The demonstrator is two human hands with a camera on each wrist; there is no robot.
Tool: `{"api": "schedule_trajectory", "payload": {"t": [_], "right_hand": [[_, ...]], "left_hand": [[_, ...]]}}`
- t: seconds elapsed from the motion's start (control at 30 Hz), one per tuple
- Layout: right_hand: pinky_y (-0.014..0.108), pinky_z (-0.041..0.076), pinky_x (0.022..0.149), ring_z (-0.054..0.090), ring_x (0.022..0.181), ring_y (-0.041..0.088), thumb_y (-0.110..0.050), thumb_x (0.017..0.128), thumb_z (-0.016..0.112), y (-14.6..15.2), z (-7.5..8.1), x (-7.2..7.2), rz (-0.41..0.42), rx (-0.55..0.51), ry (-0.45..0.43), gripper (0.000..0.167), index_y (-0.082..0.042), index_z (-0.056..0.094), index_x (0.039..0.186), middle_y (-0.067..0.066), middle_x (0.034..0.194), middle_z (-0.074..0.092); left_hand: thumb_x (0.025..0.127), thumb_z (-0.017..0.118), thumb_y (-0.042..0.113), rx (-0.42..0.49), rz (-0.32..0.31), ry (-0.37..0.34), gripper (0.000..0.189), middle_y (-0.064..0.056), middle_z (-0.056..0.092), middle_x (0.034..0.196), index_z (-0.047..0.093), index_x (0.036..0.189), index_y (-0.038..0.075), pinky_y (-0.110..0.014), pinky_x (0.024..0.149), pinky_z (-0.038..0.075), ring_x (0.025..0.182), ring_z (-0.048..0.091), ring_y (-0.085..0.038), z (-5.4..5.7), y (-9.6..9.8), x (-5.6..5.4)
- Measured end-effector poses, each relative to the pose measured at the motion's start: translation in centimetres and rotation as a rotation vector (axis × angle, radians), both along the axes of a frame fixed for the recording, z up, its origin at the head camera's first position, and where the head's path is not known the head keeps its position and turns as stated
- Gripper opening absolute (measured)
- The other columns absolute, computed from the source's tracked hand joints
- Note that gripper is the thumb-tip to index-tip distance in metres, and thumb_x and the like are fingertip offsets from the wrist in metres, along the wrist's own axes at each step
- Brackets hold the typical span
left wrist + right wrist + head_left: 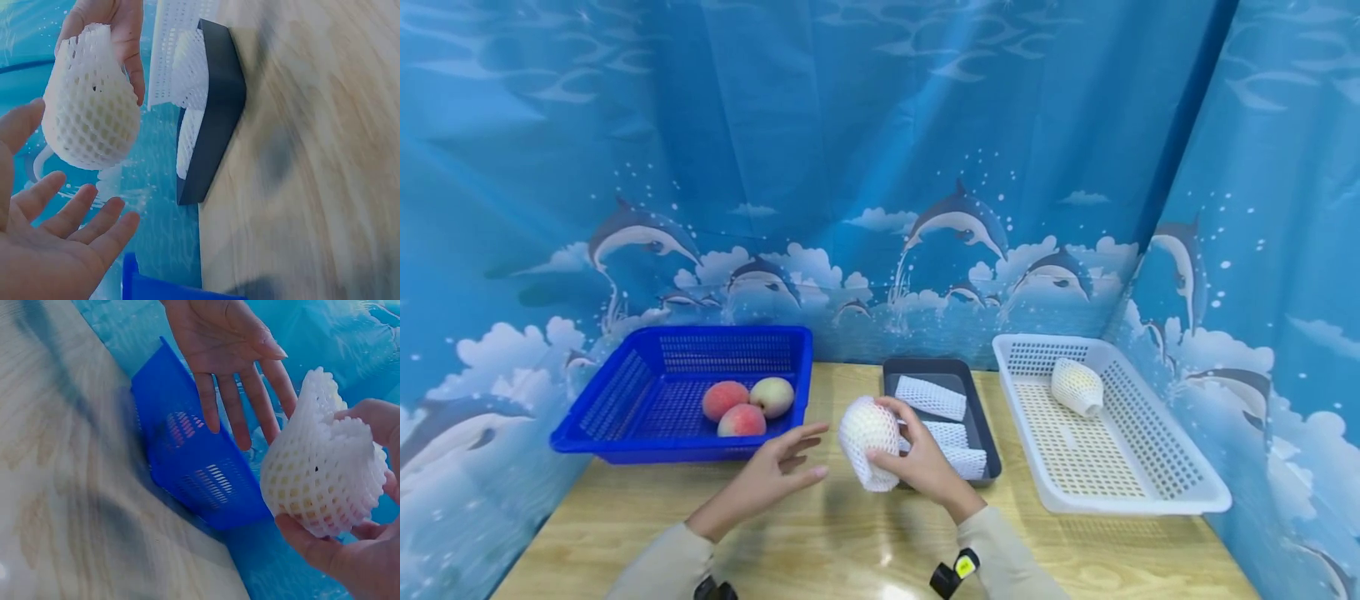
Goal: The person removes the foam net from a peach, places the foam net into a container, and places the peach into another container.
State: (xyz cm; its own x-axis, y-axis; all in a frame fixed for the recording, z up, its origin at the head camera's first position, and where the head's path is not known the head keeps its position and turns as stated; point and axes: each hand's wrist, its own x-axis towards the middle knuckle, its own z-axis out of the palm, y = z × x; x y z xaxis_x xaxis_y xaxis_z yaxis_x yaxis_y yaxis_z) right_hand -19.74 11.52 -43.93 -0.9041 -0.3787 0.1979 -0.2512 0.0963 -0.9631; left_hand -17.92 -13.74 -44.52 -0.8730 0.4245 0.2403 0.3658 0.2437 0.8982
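My right hand (925, 460) grips a peach in a white foam net sleeve (867, 442) above the table, thumb and fingers curled round its right side. In the right wrist view the netted peach (319, 469) shows yellow and pink through the mesh, with loose net gathered at one end. My left hand (771, 477) is just left of it with fingers spread, holding nothing. From the left wrist, that palm (56, 250) faces up below the netted peach (92, 106). Behind my right hand, a dark grey tray (981, 417) holds several empty foam net sleeves (931, 397).
At the left, a blue basket (681, 450) contains 3 bare peaches (742, 421). A white basket (1138, 504) at the right holds one netted fruit (1077, 387). The wooden table (820, 550) ends against a blue dolphin-print curtain (880, 167).
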Motion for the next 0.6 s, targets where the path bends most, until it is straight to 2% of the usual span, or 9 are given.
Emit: {"api": "schedule_trajectory", "payload": {"t": [0.2,0.33,0.43,0.6], "right_hand": [[0.039,0.057,0.084,0.048,0.121,0.036,-0.007,0.085,0.072,0.9,0.9,0.0,0.06,-0.017,0.049,0.067,-0.017,0.038,0.143,0.013,0.144,0.037],[0.04,0.057,0.084,0.045,0.125,0.035,-0.003,0.084,0.071,1.3,1.2,0.0,0.097,-0.037,0.103,0.068,-0.015,0.038,0.142,0.012,0.148,0.035],[0.04,0.057,0.086,0.043,0.126,0.036,0.001,0.084,0.07,1.6,1.2,0.0,0.127,-0.057,0.159,0.068,-0.011,0.038,0.142,0.014,0.15,0.032],[0.037,0.053,0.092,0.037,0.131,0.038,0.003,0.083,0.07,1.9,1.0,0.0,0.137,-0.049,0.243,0.064,-0.006,0.04,0.139,0.018,0.152,0.026]], "left_hand": [[0.09,0.067,0.016,0.07,0.02,-0.062,0.057,-0.022,0.045,0.143,0.044,0.14,-0.001,-0.051,0.105,0.041,0.128,0.045,-0.042,1.0,1.3,-0.6],[0.091,0.066,0.018,0.113,-0.003,-0.101,0.058,-0.022,0.043,0.144,0.042,0.141,0.0,-0.043,0.1,0.048,0.127,0.045,-0.043,1.5,2.3,-1.1],[0.093,0.064,0.02,0.141,-0.028,-0.172,0.059,-0.023,0.043,0.143,0.039,0.144,0.002,-0.04,0.095,0.052,0.124,0.05,-0.04,1.8,3.1,-1.5],[0.095,0.06,0.025,0.192,-0.079,-0.327,0.067,-0.029,0.038,0.143,0.027,0.149,0.002,-0.044,0.096,0.051,0.121,0.052,-0.035,1.8,4.3,-1.9]]}}
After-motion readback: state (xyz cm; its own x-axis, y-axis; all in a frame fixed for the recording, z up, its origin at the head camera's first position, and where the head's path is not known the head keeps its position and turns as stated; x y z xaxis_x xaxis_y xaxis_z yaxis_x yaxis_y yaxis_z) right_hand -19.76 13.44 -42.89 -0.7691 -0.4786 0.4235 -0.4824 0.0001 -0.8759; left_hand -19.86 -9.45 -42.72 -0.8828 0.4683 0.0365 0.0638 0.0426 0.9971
